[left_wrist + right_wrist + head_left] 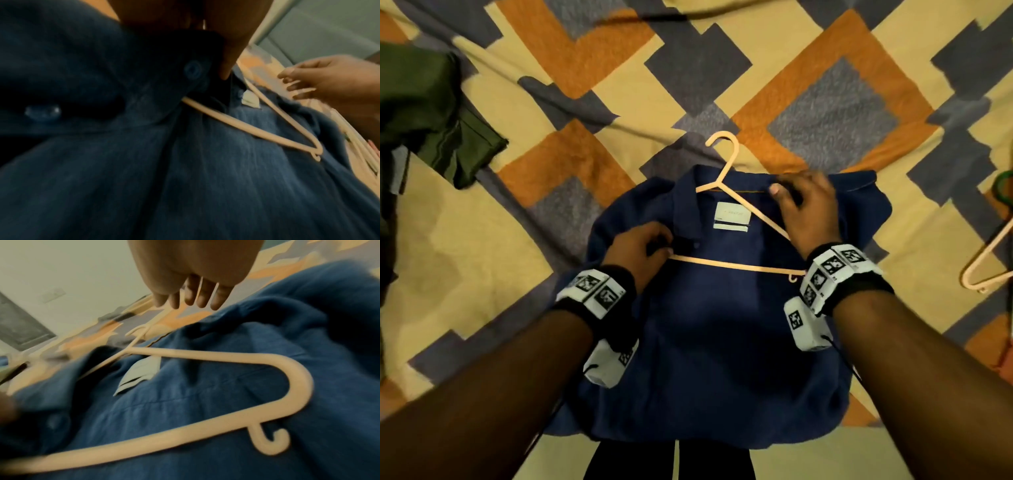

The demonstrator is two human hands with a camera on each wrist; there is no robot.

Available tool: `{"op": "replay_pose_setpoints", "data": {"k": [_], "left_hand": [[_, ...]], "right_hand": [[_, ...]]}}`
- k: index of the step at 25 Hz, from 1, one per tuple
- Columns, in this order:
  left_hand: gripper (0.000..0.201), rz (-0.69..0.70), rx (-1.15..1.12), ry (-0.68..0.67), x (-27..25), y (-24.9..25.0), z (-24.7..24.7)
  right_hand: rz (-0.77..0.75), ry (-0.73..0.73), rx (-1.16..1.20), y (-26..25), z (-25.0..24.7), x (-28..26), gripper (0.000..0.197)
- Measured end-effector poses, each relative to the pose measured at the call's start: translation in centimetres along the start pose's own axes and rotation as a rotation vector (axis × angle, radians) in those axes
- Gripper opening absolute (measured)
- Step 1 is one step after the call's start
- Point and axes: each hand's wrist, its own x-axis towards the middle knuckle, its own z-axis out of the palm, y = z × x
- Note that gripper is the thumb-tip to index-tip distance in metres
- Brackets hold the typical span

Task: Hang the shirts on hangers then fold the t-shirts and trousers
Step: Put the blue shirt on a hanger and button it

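Observation:
A blue shirt (pixel 705 325) lies open and collar-up on the patterned bedspread (pixel 825 113). A cream plastic hanger (pixel 736 267) rests on it, hook pointing away from me. The hanger's left end is tucked under the shirt's left front panel; its right end lies bare on the fabric. My left hand (pixel 661 246) grips the edge of that left front panel by the collar, next to a button (pixel 192 69). My right hand (pixel 801 205) hovers over the right shoulder area, fingers (pixel 197 296) loose and holding nothing. In the wrist views, shirt (pixel 205 394) and hanger (pixel 205 426) look blurred.
A crumpled green garment (pixel 431 113) lies at the left. A second cream hanger (pixel 989 263) sits at the right edge, with something green (pixel 1005 188) above it. A dark garment (pixel 671 459) pokes out under the shirt's hem near me.

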Motion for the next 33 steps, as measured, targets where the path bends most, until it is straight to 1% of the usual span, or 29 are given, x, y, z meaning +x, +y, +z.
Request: {"op": "replay_pose_setpoints", "data": {"k": [1, 2, 3, 4, 5, 6, 7, 8, 9, 10, 11, 12, 13, 14, 15, 16, 18, 19, 20, 22, 23, 24, 26, 27, 30, 31, 33], "left_hand": [[0.024, 0.007, 0.063, -0.045, -0.1, -0.4, 1.0], [0.028, 0.016, 0.101, -0.082, -0.3, -0.6, 2.0], [0.029, 0.022, 0.122, -0.097, -0.5, -0.6, 2.7], [0.029, 0.022, 0.124, -0.096, -0.9, -0.6, 3.2], [0.03, 0.005, 0.119, -0.089, -1.1, -0.4, 3.5], [0.032, -0.017, 0.125, -0.08, -1.2, -0.2, 3.8], [0.033, -0.036, 0.144, -0.061, -1.2, 0.1, 3.9], [0.032, -0.051, 0.16, -0.043, -1.0, 0.3, 4.0], [0.029, -0.069, 0.161, -0.02, -0.8, 0.6, 3.9], [0.025, -0.094, 0.144, -0.008, -0.5, 0.7, 3.9], [0.022, -0.121, 0.119, -0.009, -0.3, 0.9, 4.0], [0.018, -0.139, 0.075, -0.019, -0.1, 1.1, 4.3], [0.011, -0.151, 0.008, -0.025, 0.2, 1.2, 4.5], [0.007, -0.158, -0.07, -0.021, 0.5, 1.6, 4.8], [0.01, -0.166, -0.116, -0.005, 0.9, 2.0, 5.0], [0.012, -0.168, -0.131, 0.014, 1.3, 2.4, 5.1], [0.012, -0.173, -0.103, 0.038, 1.9, 3.2, 5.2], [0.013, -0.184, -0.089, 0.042, 2.2, 3.4, 5.2], [0.014, -0.195, -0.079, 0.043, 2.3, 3.5, 5.3], [0.016, -0.223, -0.033, 0.03, 2.4, 3.6, 5.4], [0.017, -0.236, -0.012, 0.017, 2.6, 3.6, 5.4], [0.017, -0.249, 0.001, 0.006, 2.8, 3.4, 5.4], [0.012, -0.263, -0.001, -0.008, 3.0, 3.3, 5.3], [0.008, -0.253, -0.013, -0.01, 3.0, 3.2, 5.3], [0.01, -0.193, -0.071, -0.021, 2.2, 2.7, 5.4], [0.01, -0.177, -0.087, -0.036, 1.7, 2.6, 5.4], [0.008, -0.135, -0.111, -0.062, 0.7, 2.2, 5.4]], "right_hand": [[0.016, 0.104, -0.09, 1.5, -1.4, 0.3, 0.036], [0.07, 0.174, -0.174, 3.2, -3.2, 0.6, 0.04], [0.172, 0.186, -0.252, 4.7, -4.9, 0.9, 0.044], [0.289, 0.144, -0.292, 6.0, -6.4, 1.1, 0.051], [0.388, 0.076, -0.283, 6.8, -7.5, 1.3, 0.058], [0.441, 0.015, -0.234, 7.7, -8.2, 1.5, 0.062], [0.447, -0.011, -0.164, 8.3, -8.5, 1.7, 0.06], [0.433, 0.005, -0.078, 8.6, -8.8, 2.0, 0.052], [0.43, 0.051, 0.028, 8.8, -9.0, 2.1, 0.039], [0.463, 0.101, 0.163, 8.6, -9.2, 2.0, 0.028], [0.529, 0.129, 0.315, 8.0, -9.4, 1.7, 0.021], [0.598, 0.114, 0.426, 7.5, -9.5, 1.3, 0.017], [0.632, 0.067, 0.477, 7.0, -9.5, 0.9, 0.012], [0.614, 0.022, 0.46, 6.2, -9.6, 0.4, 0.011], [0.541, -0.004, 0.415, 5.4, -9.8, -0.2, 0.017], [0.429, 0.0, 0.374, 4.6, -10.1, -0.6, 0.02], [0.231, 0.011, 0.359, 2.5, -11.3, -2.0, 0.016], [0.172, -0.018, 0.387, 1.6, -11.8, -2.8, 0.015], [0.145, -0.067, 0.435, 0.3, -11.8, -3.9, 0.015], [0.172, -0.144, 0.511, -1.5, -10.6, -6.3, 0.013], [0.213, -0.148, 0.523, -1.9, -9.3, -7.3, 0.013], [0.269, -0.126, 0.519, -2.2, -7.6, -8.3, 0.02], [0.426, -0.03, 0.48, -1.5, -3.5, -9.9, 0.035], [0.511, 0.034, 0.475, -1.0, -1.6, -10.6, 0.038], [0.758, 0.23, 0.571, -0.1, 2.1, -11.8, 0.029], [0.804, 0.271, 0.627, 0.1, 2.7, -12.1, 0.026], [0.809, 0.275, 0.71, 0.0, 3.2, -12.5, 0.023]]}}
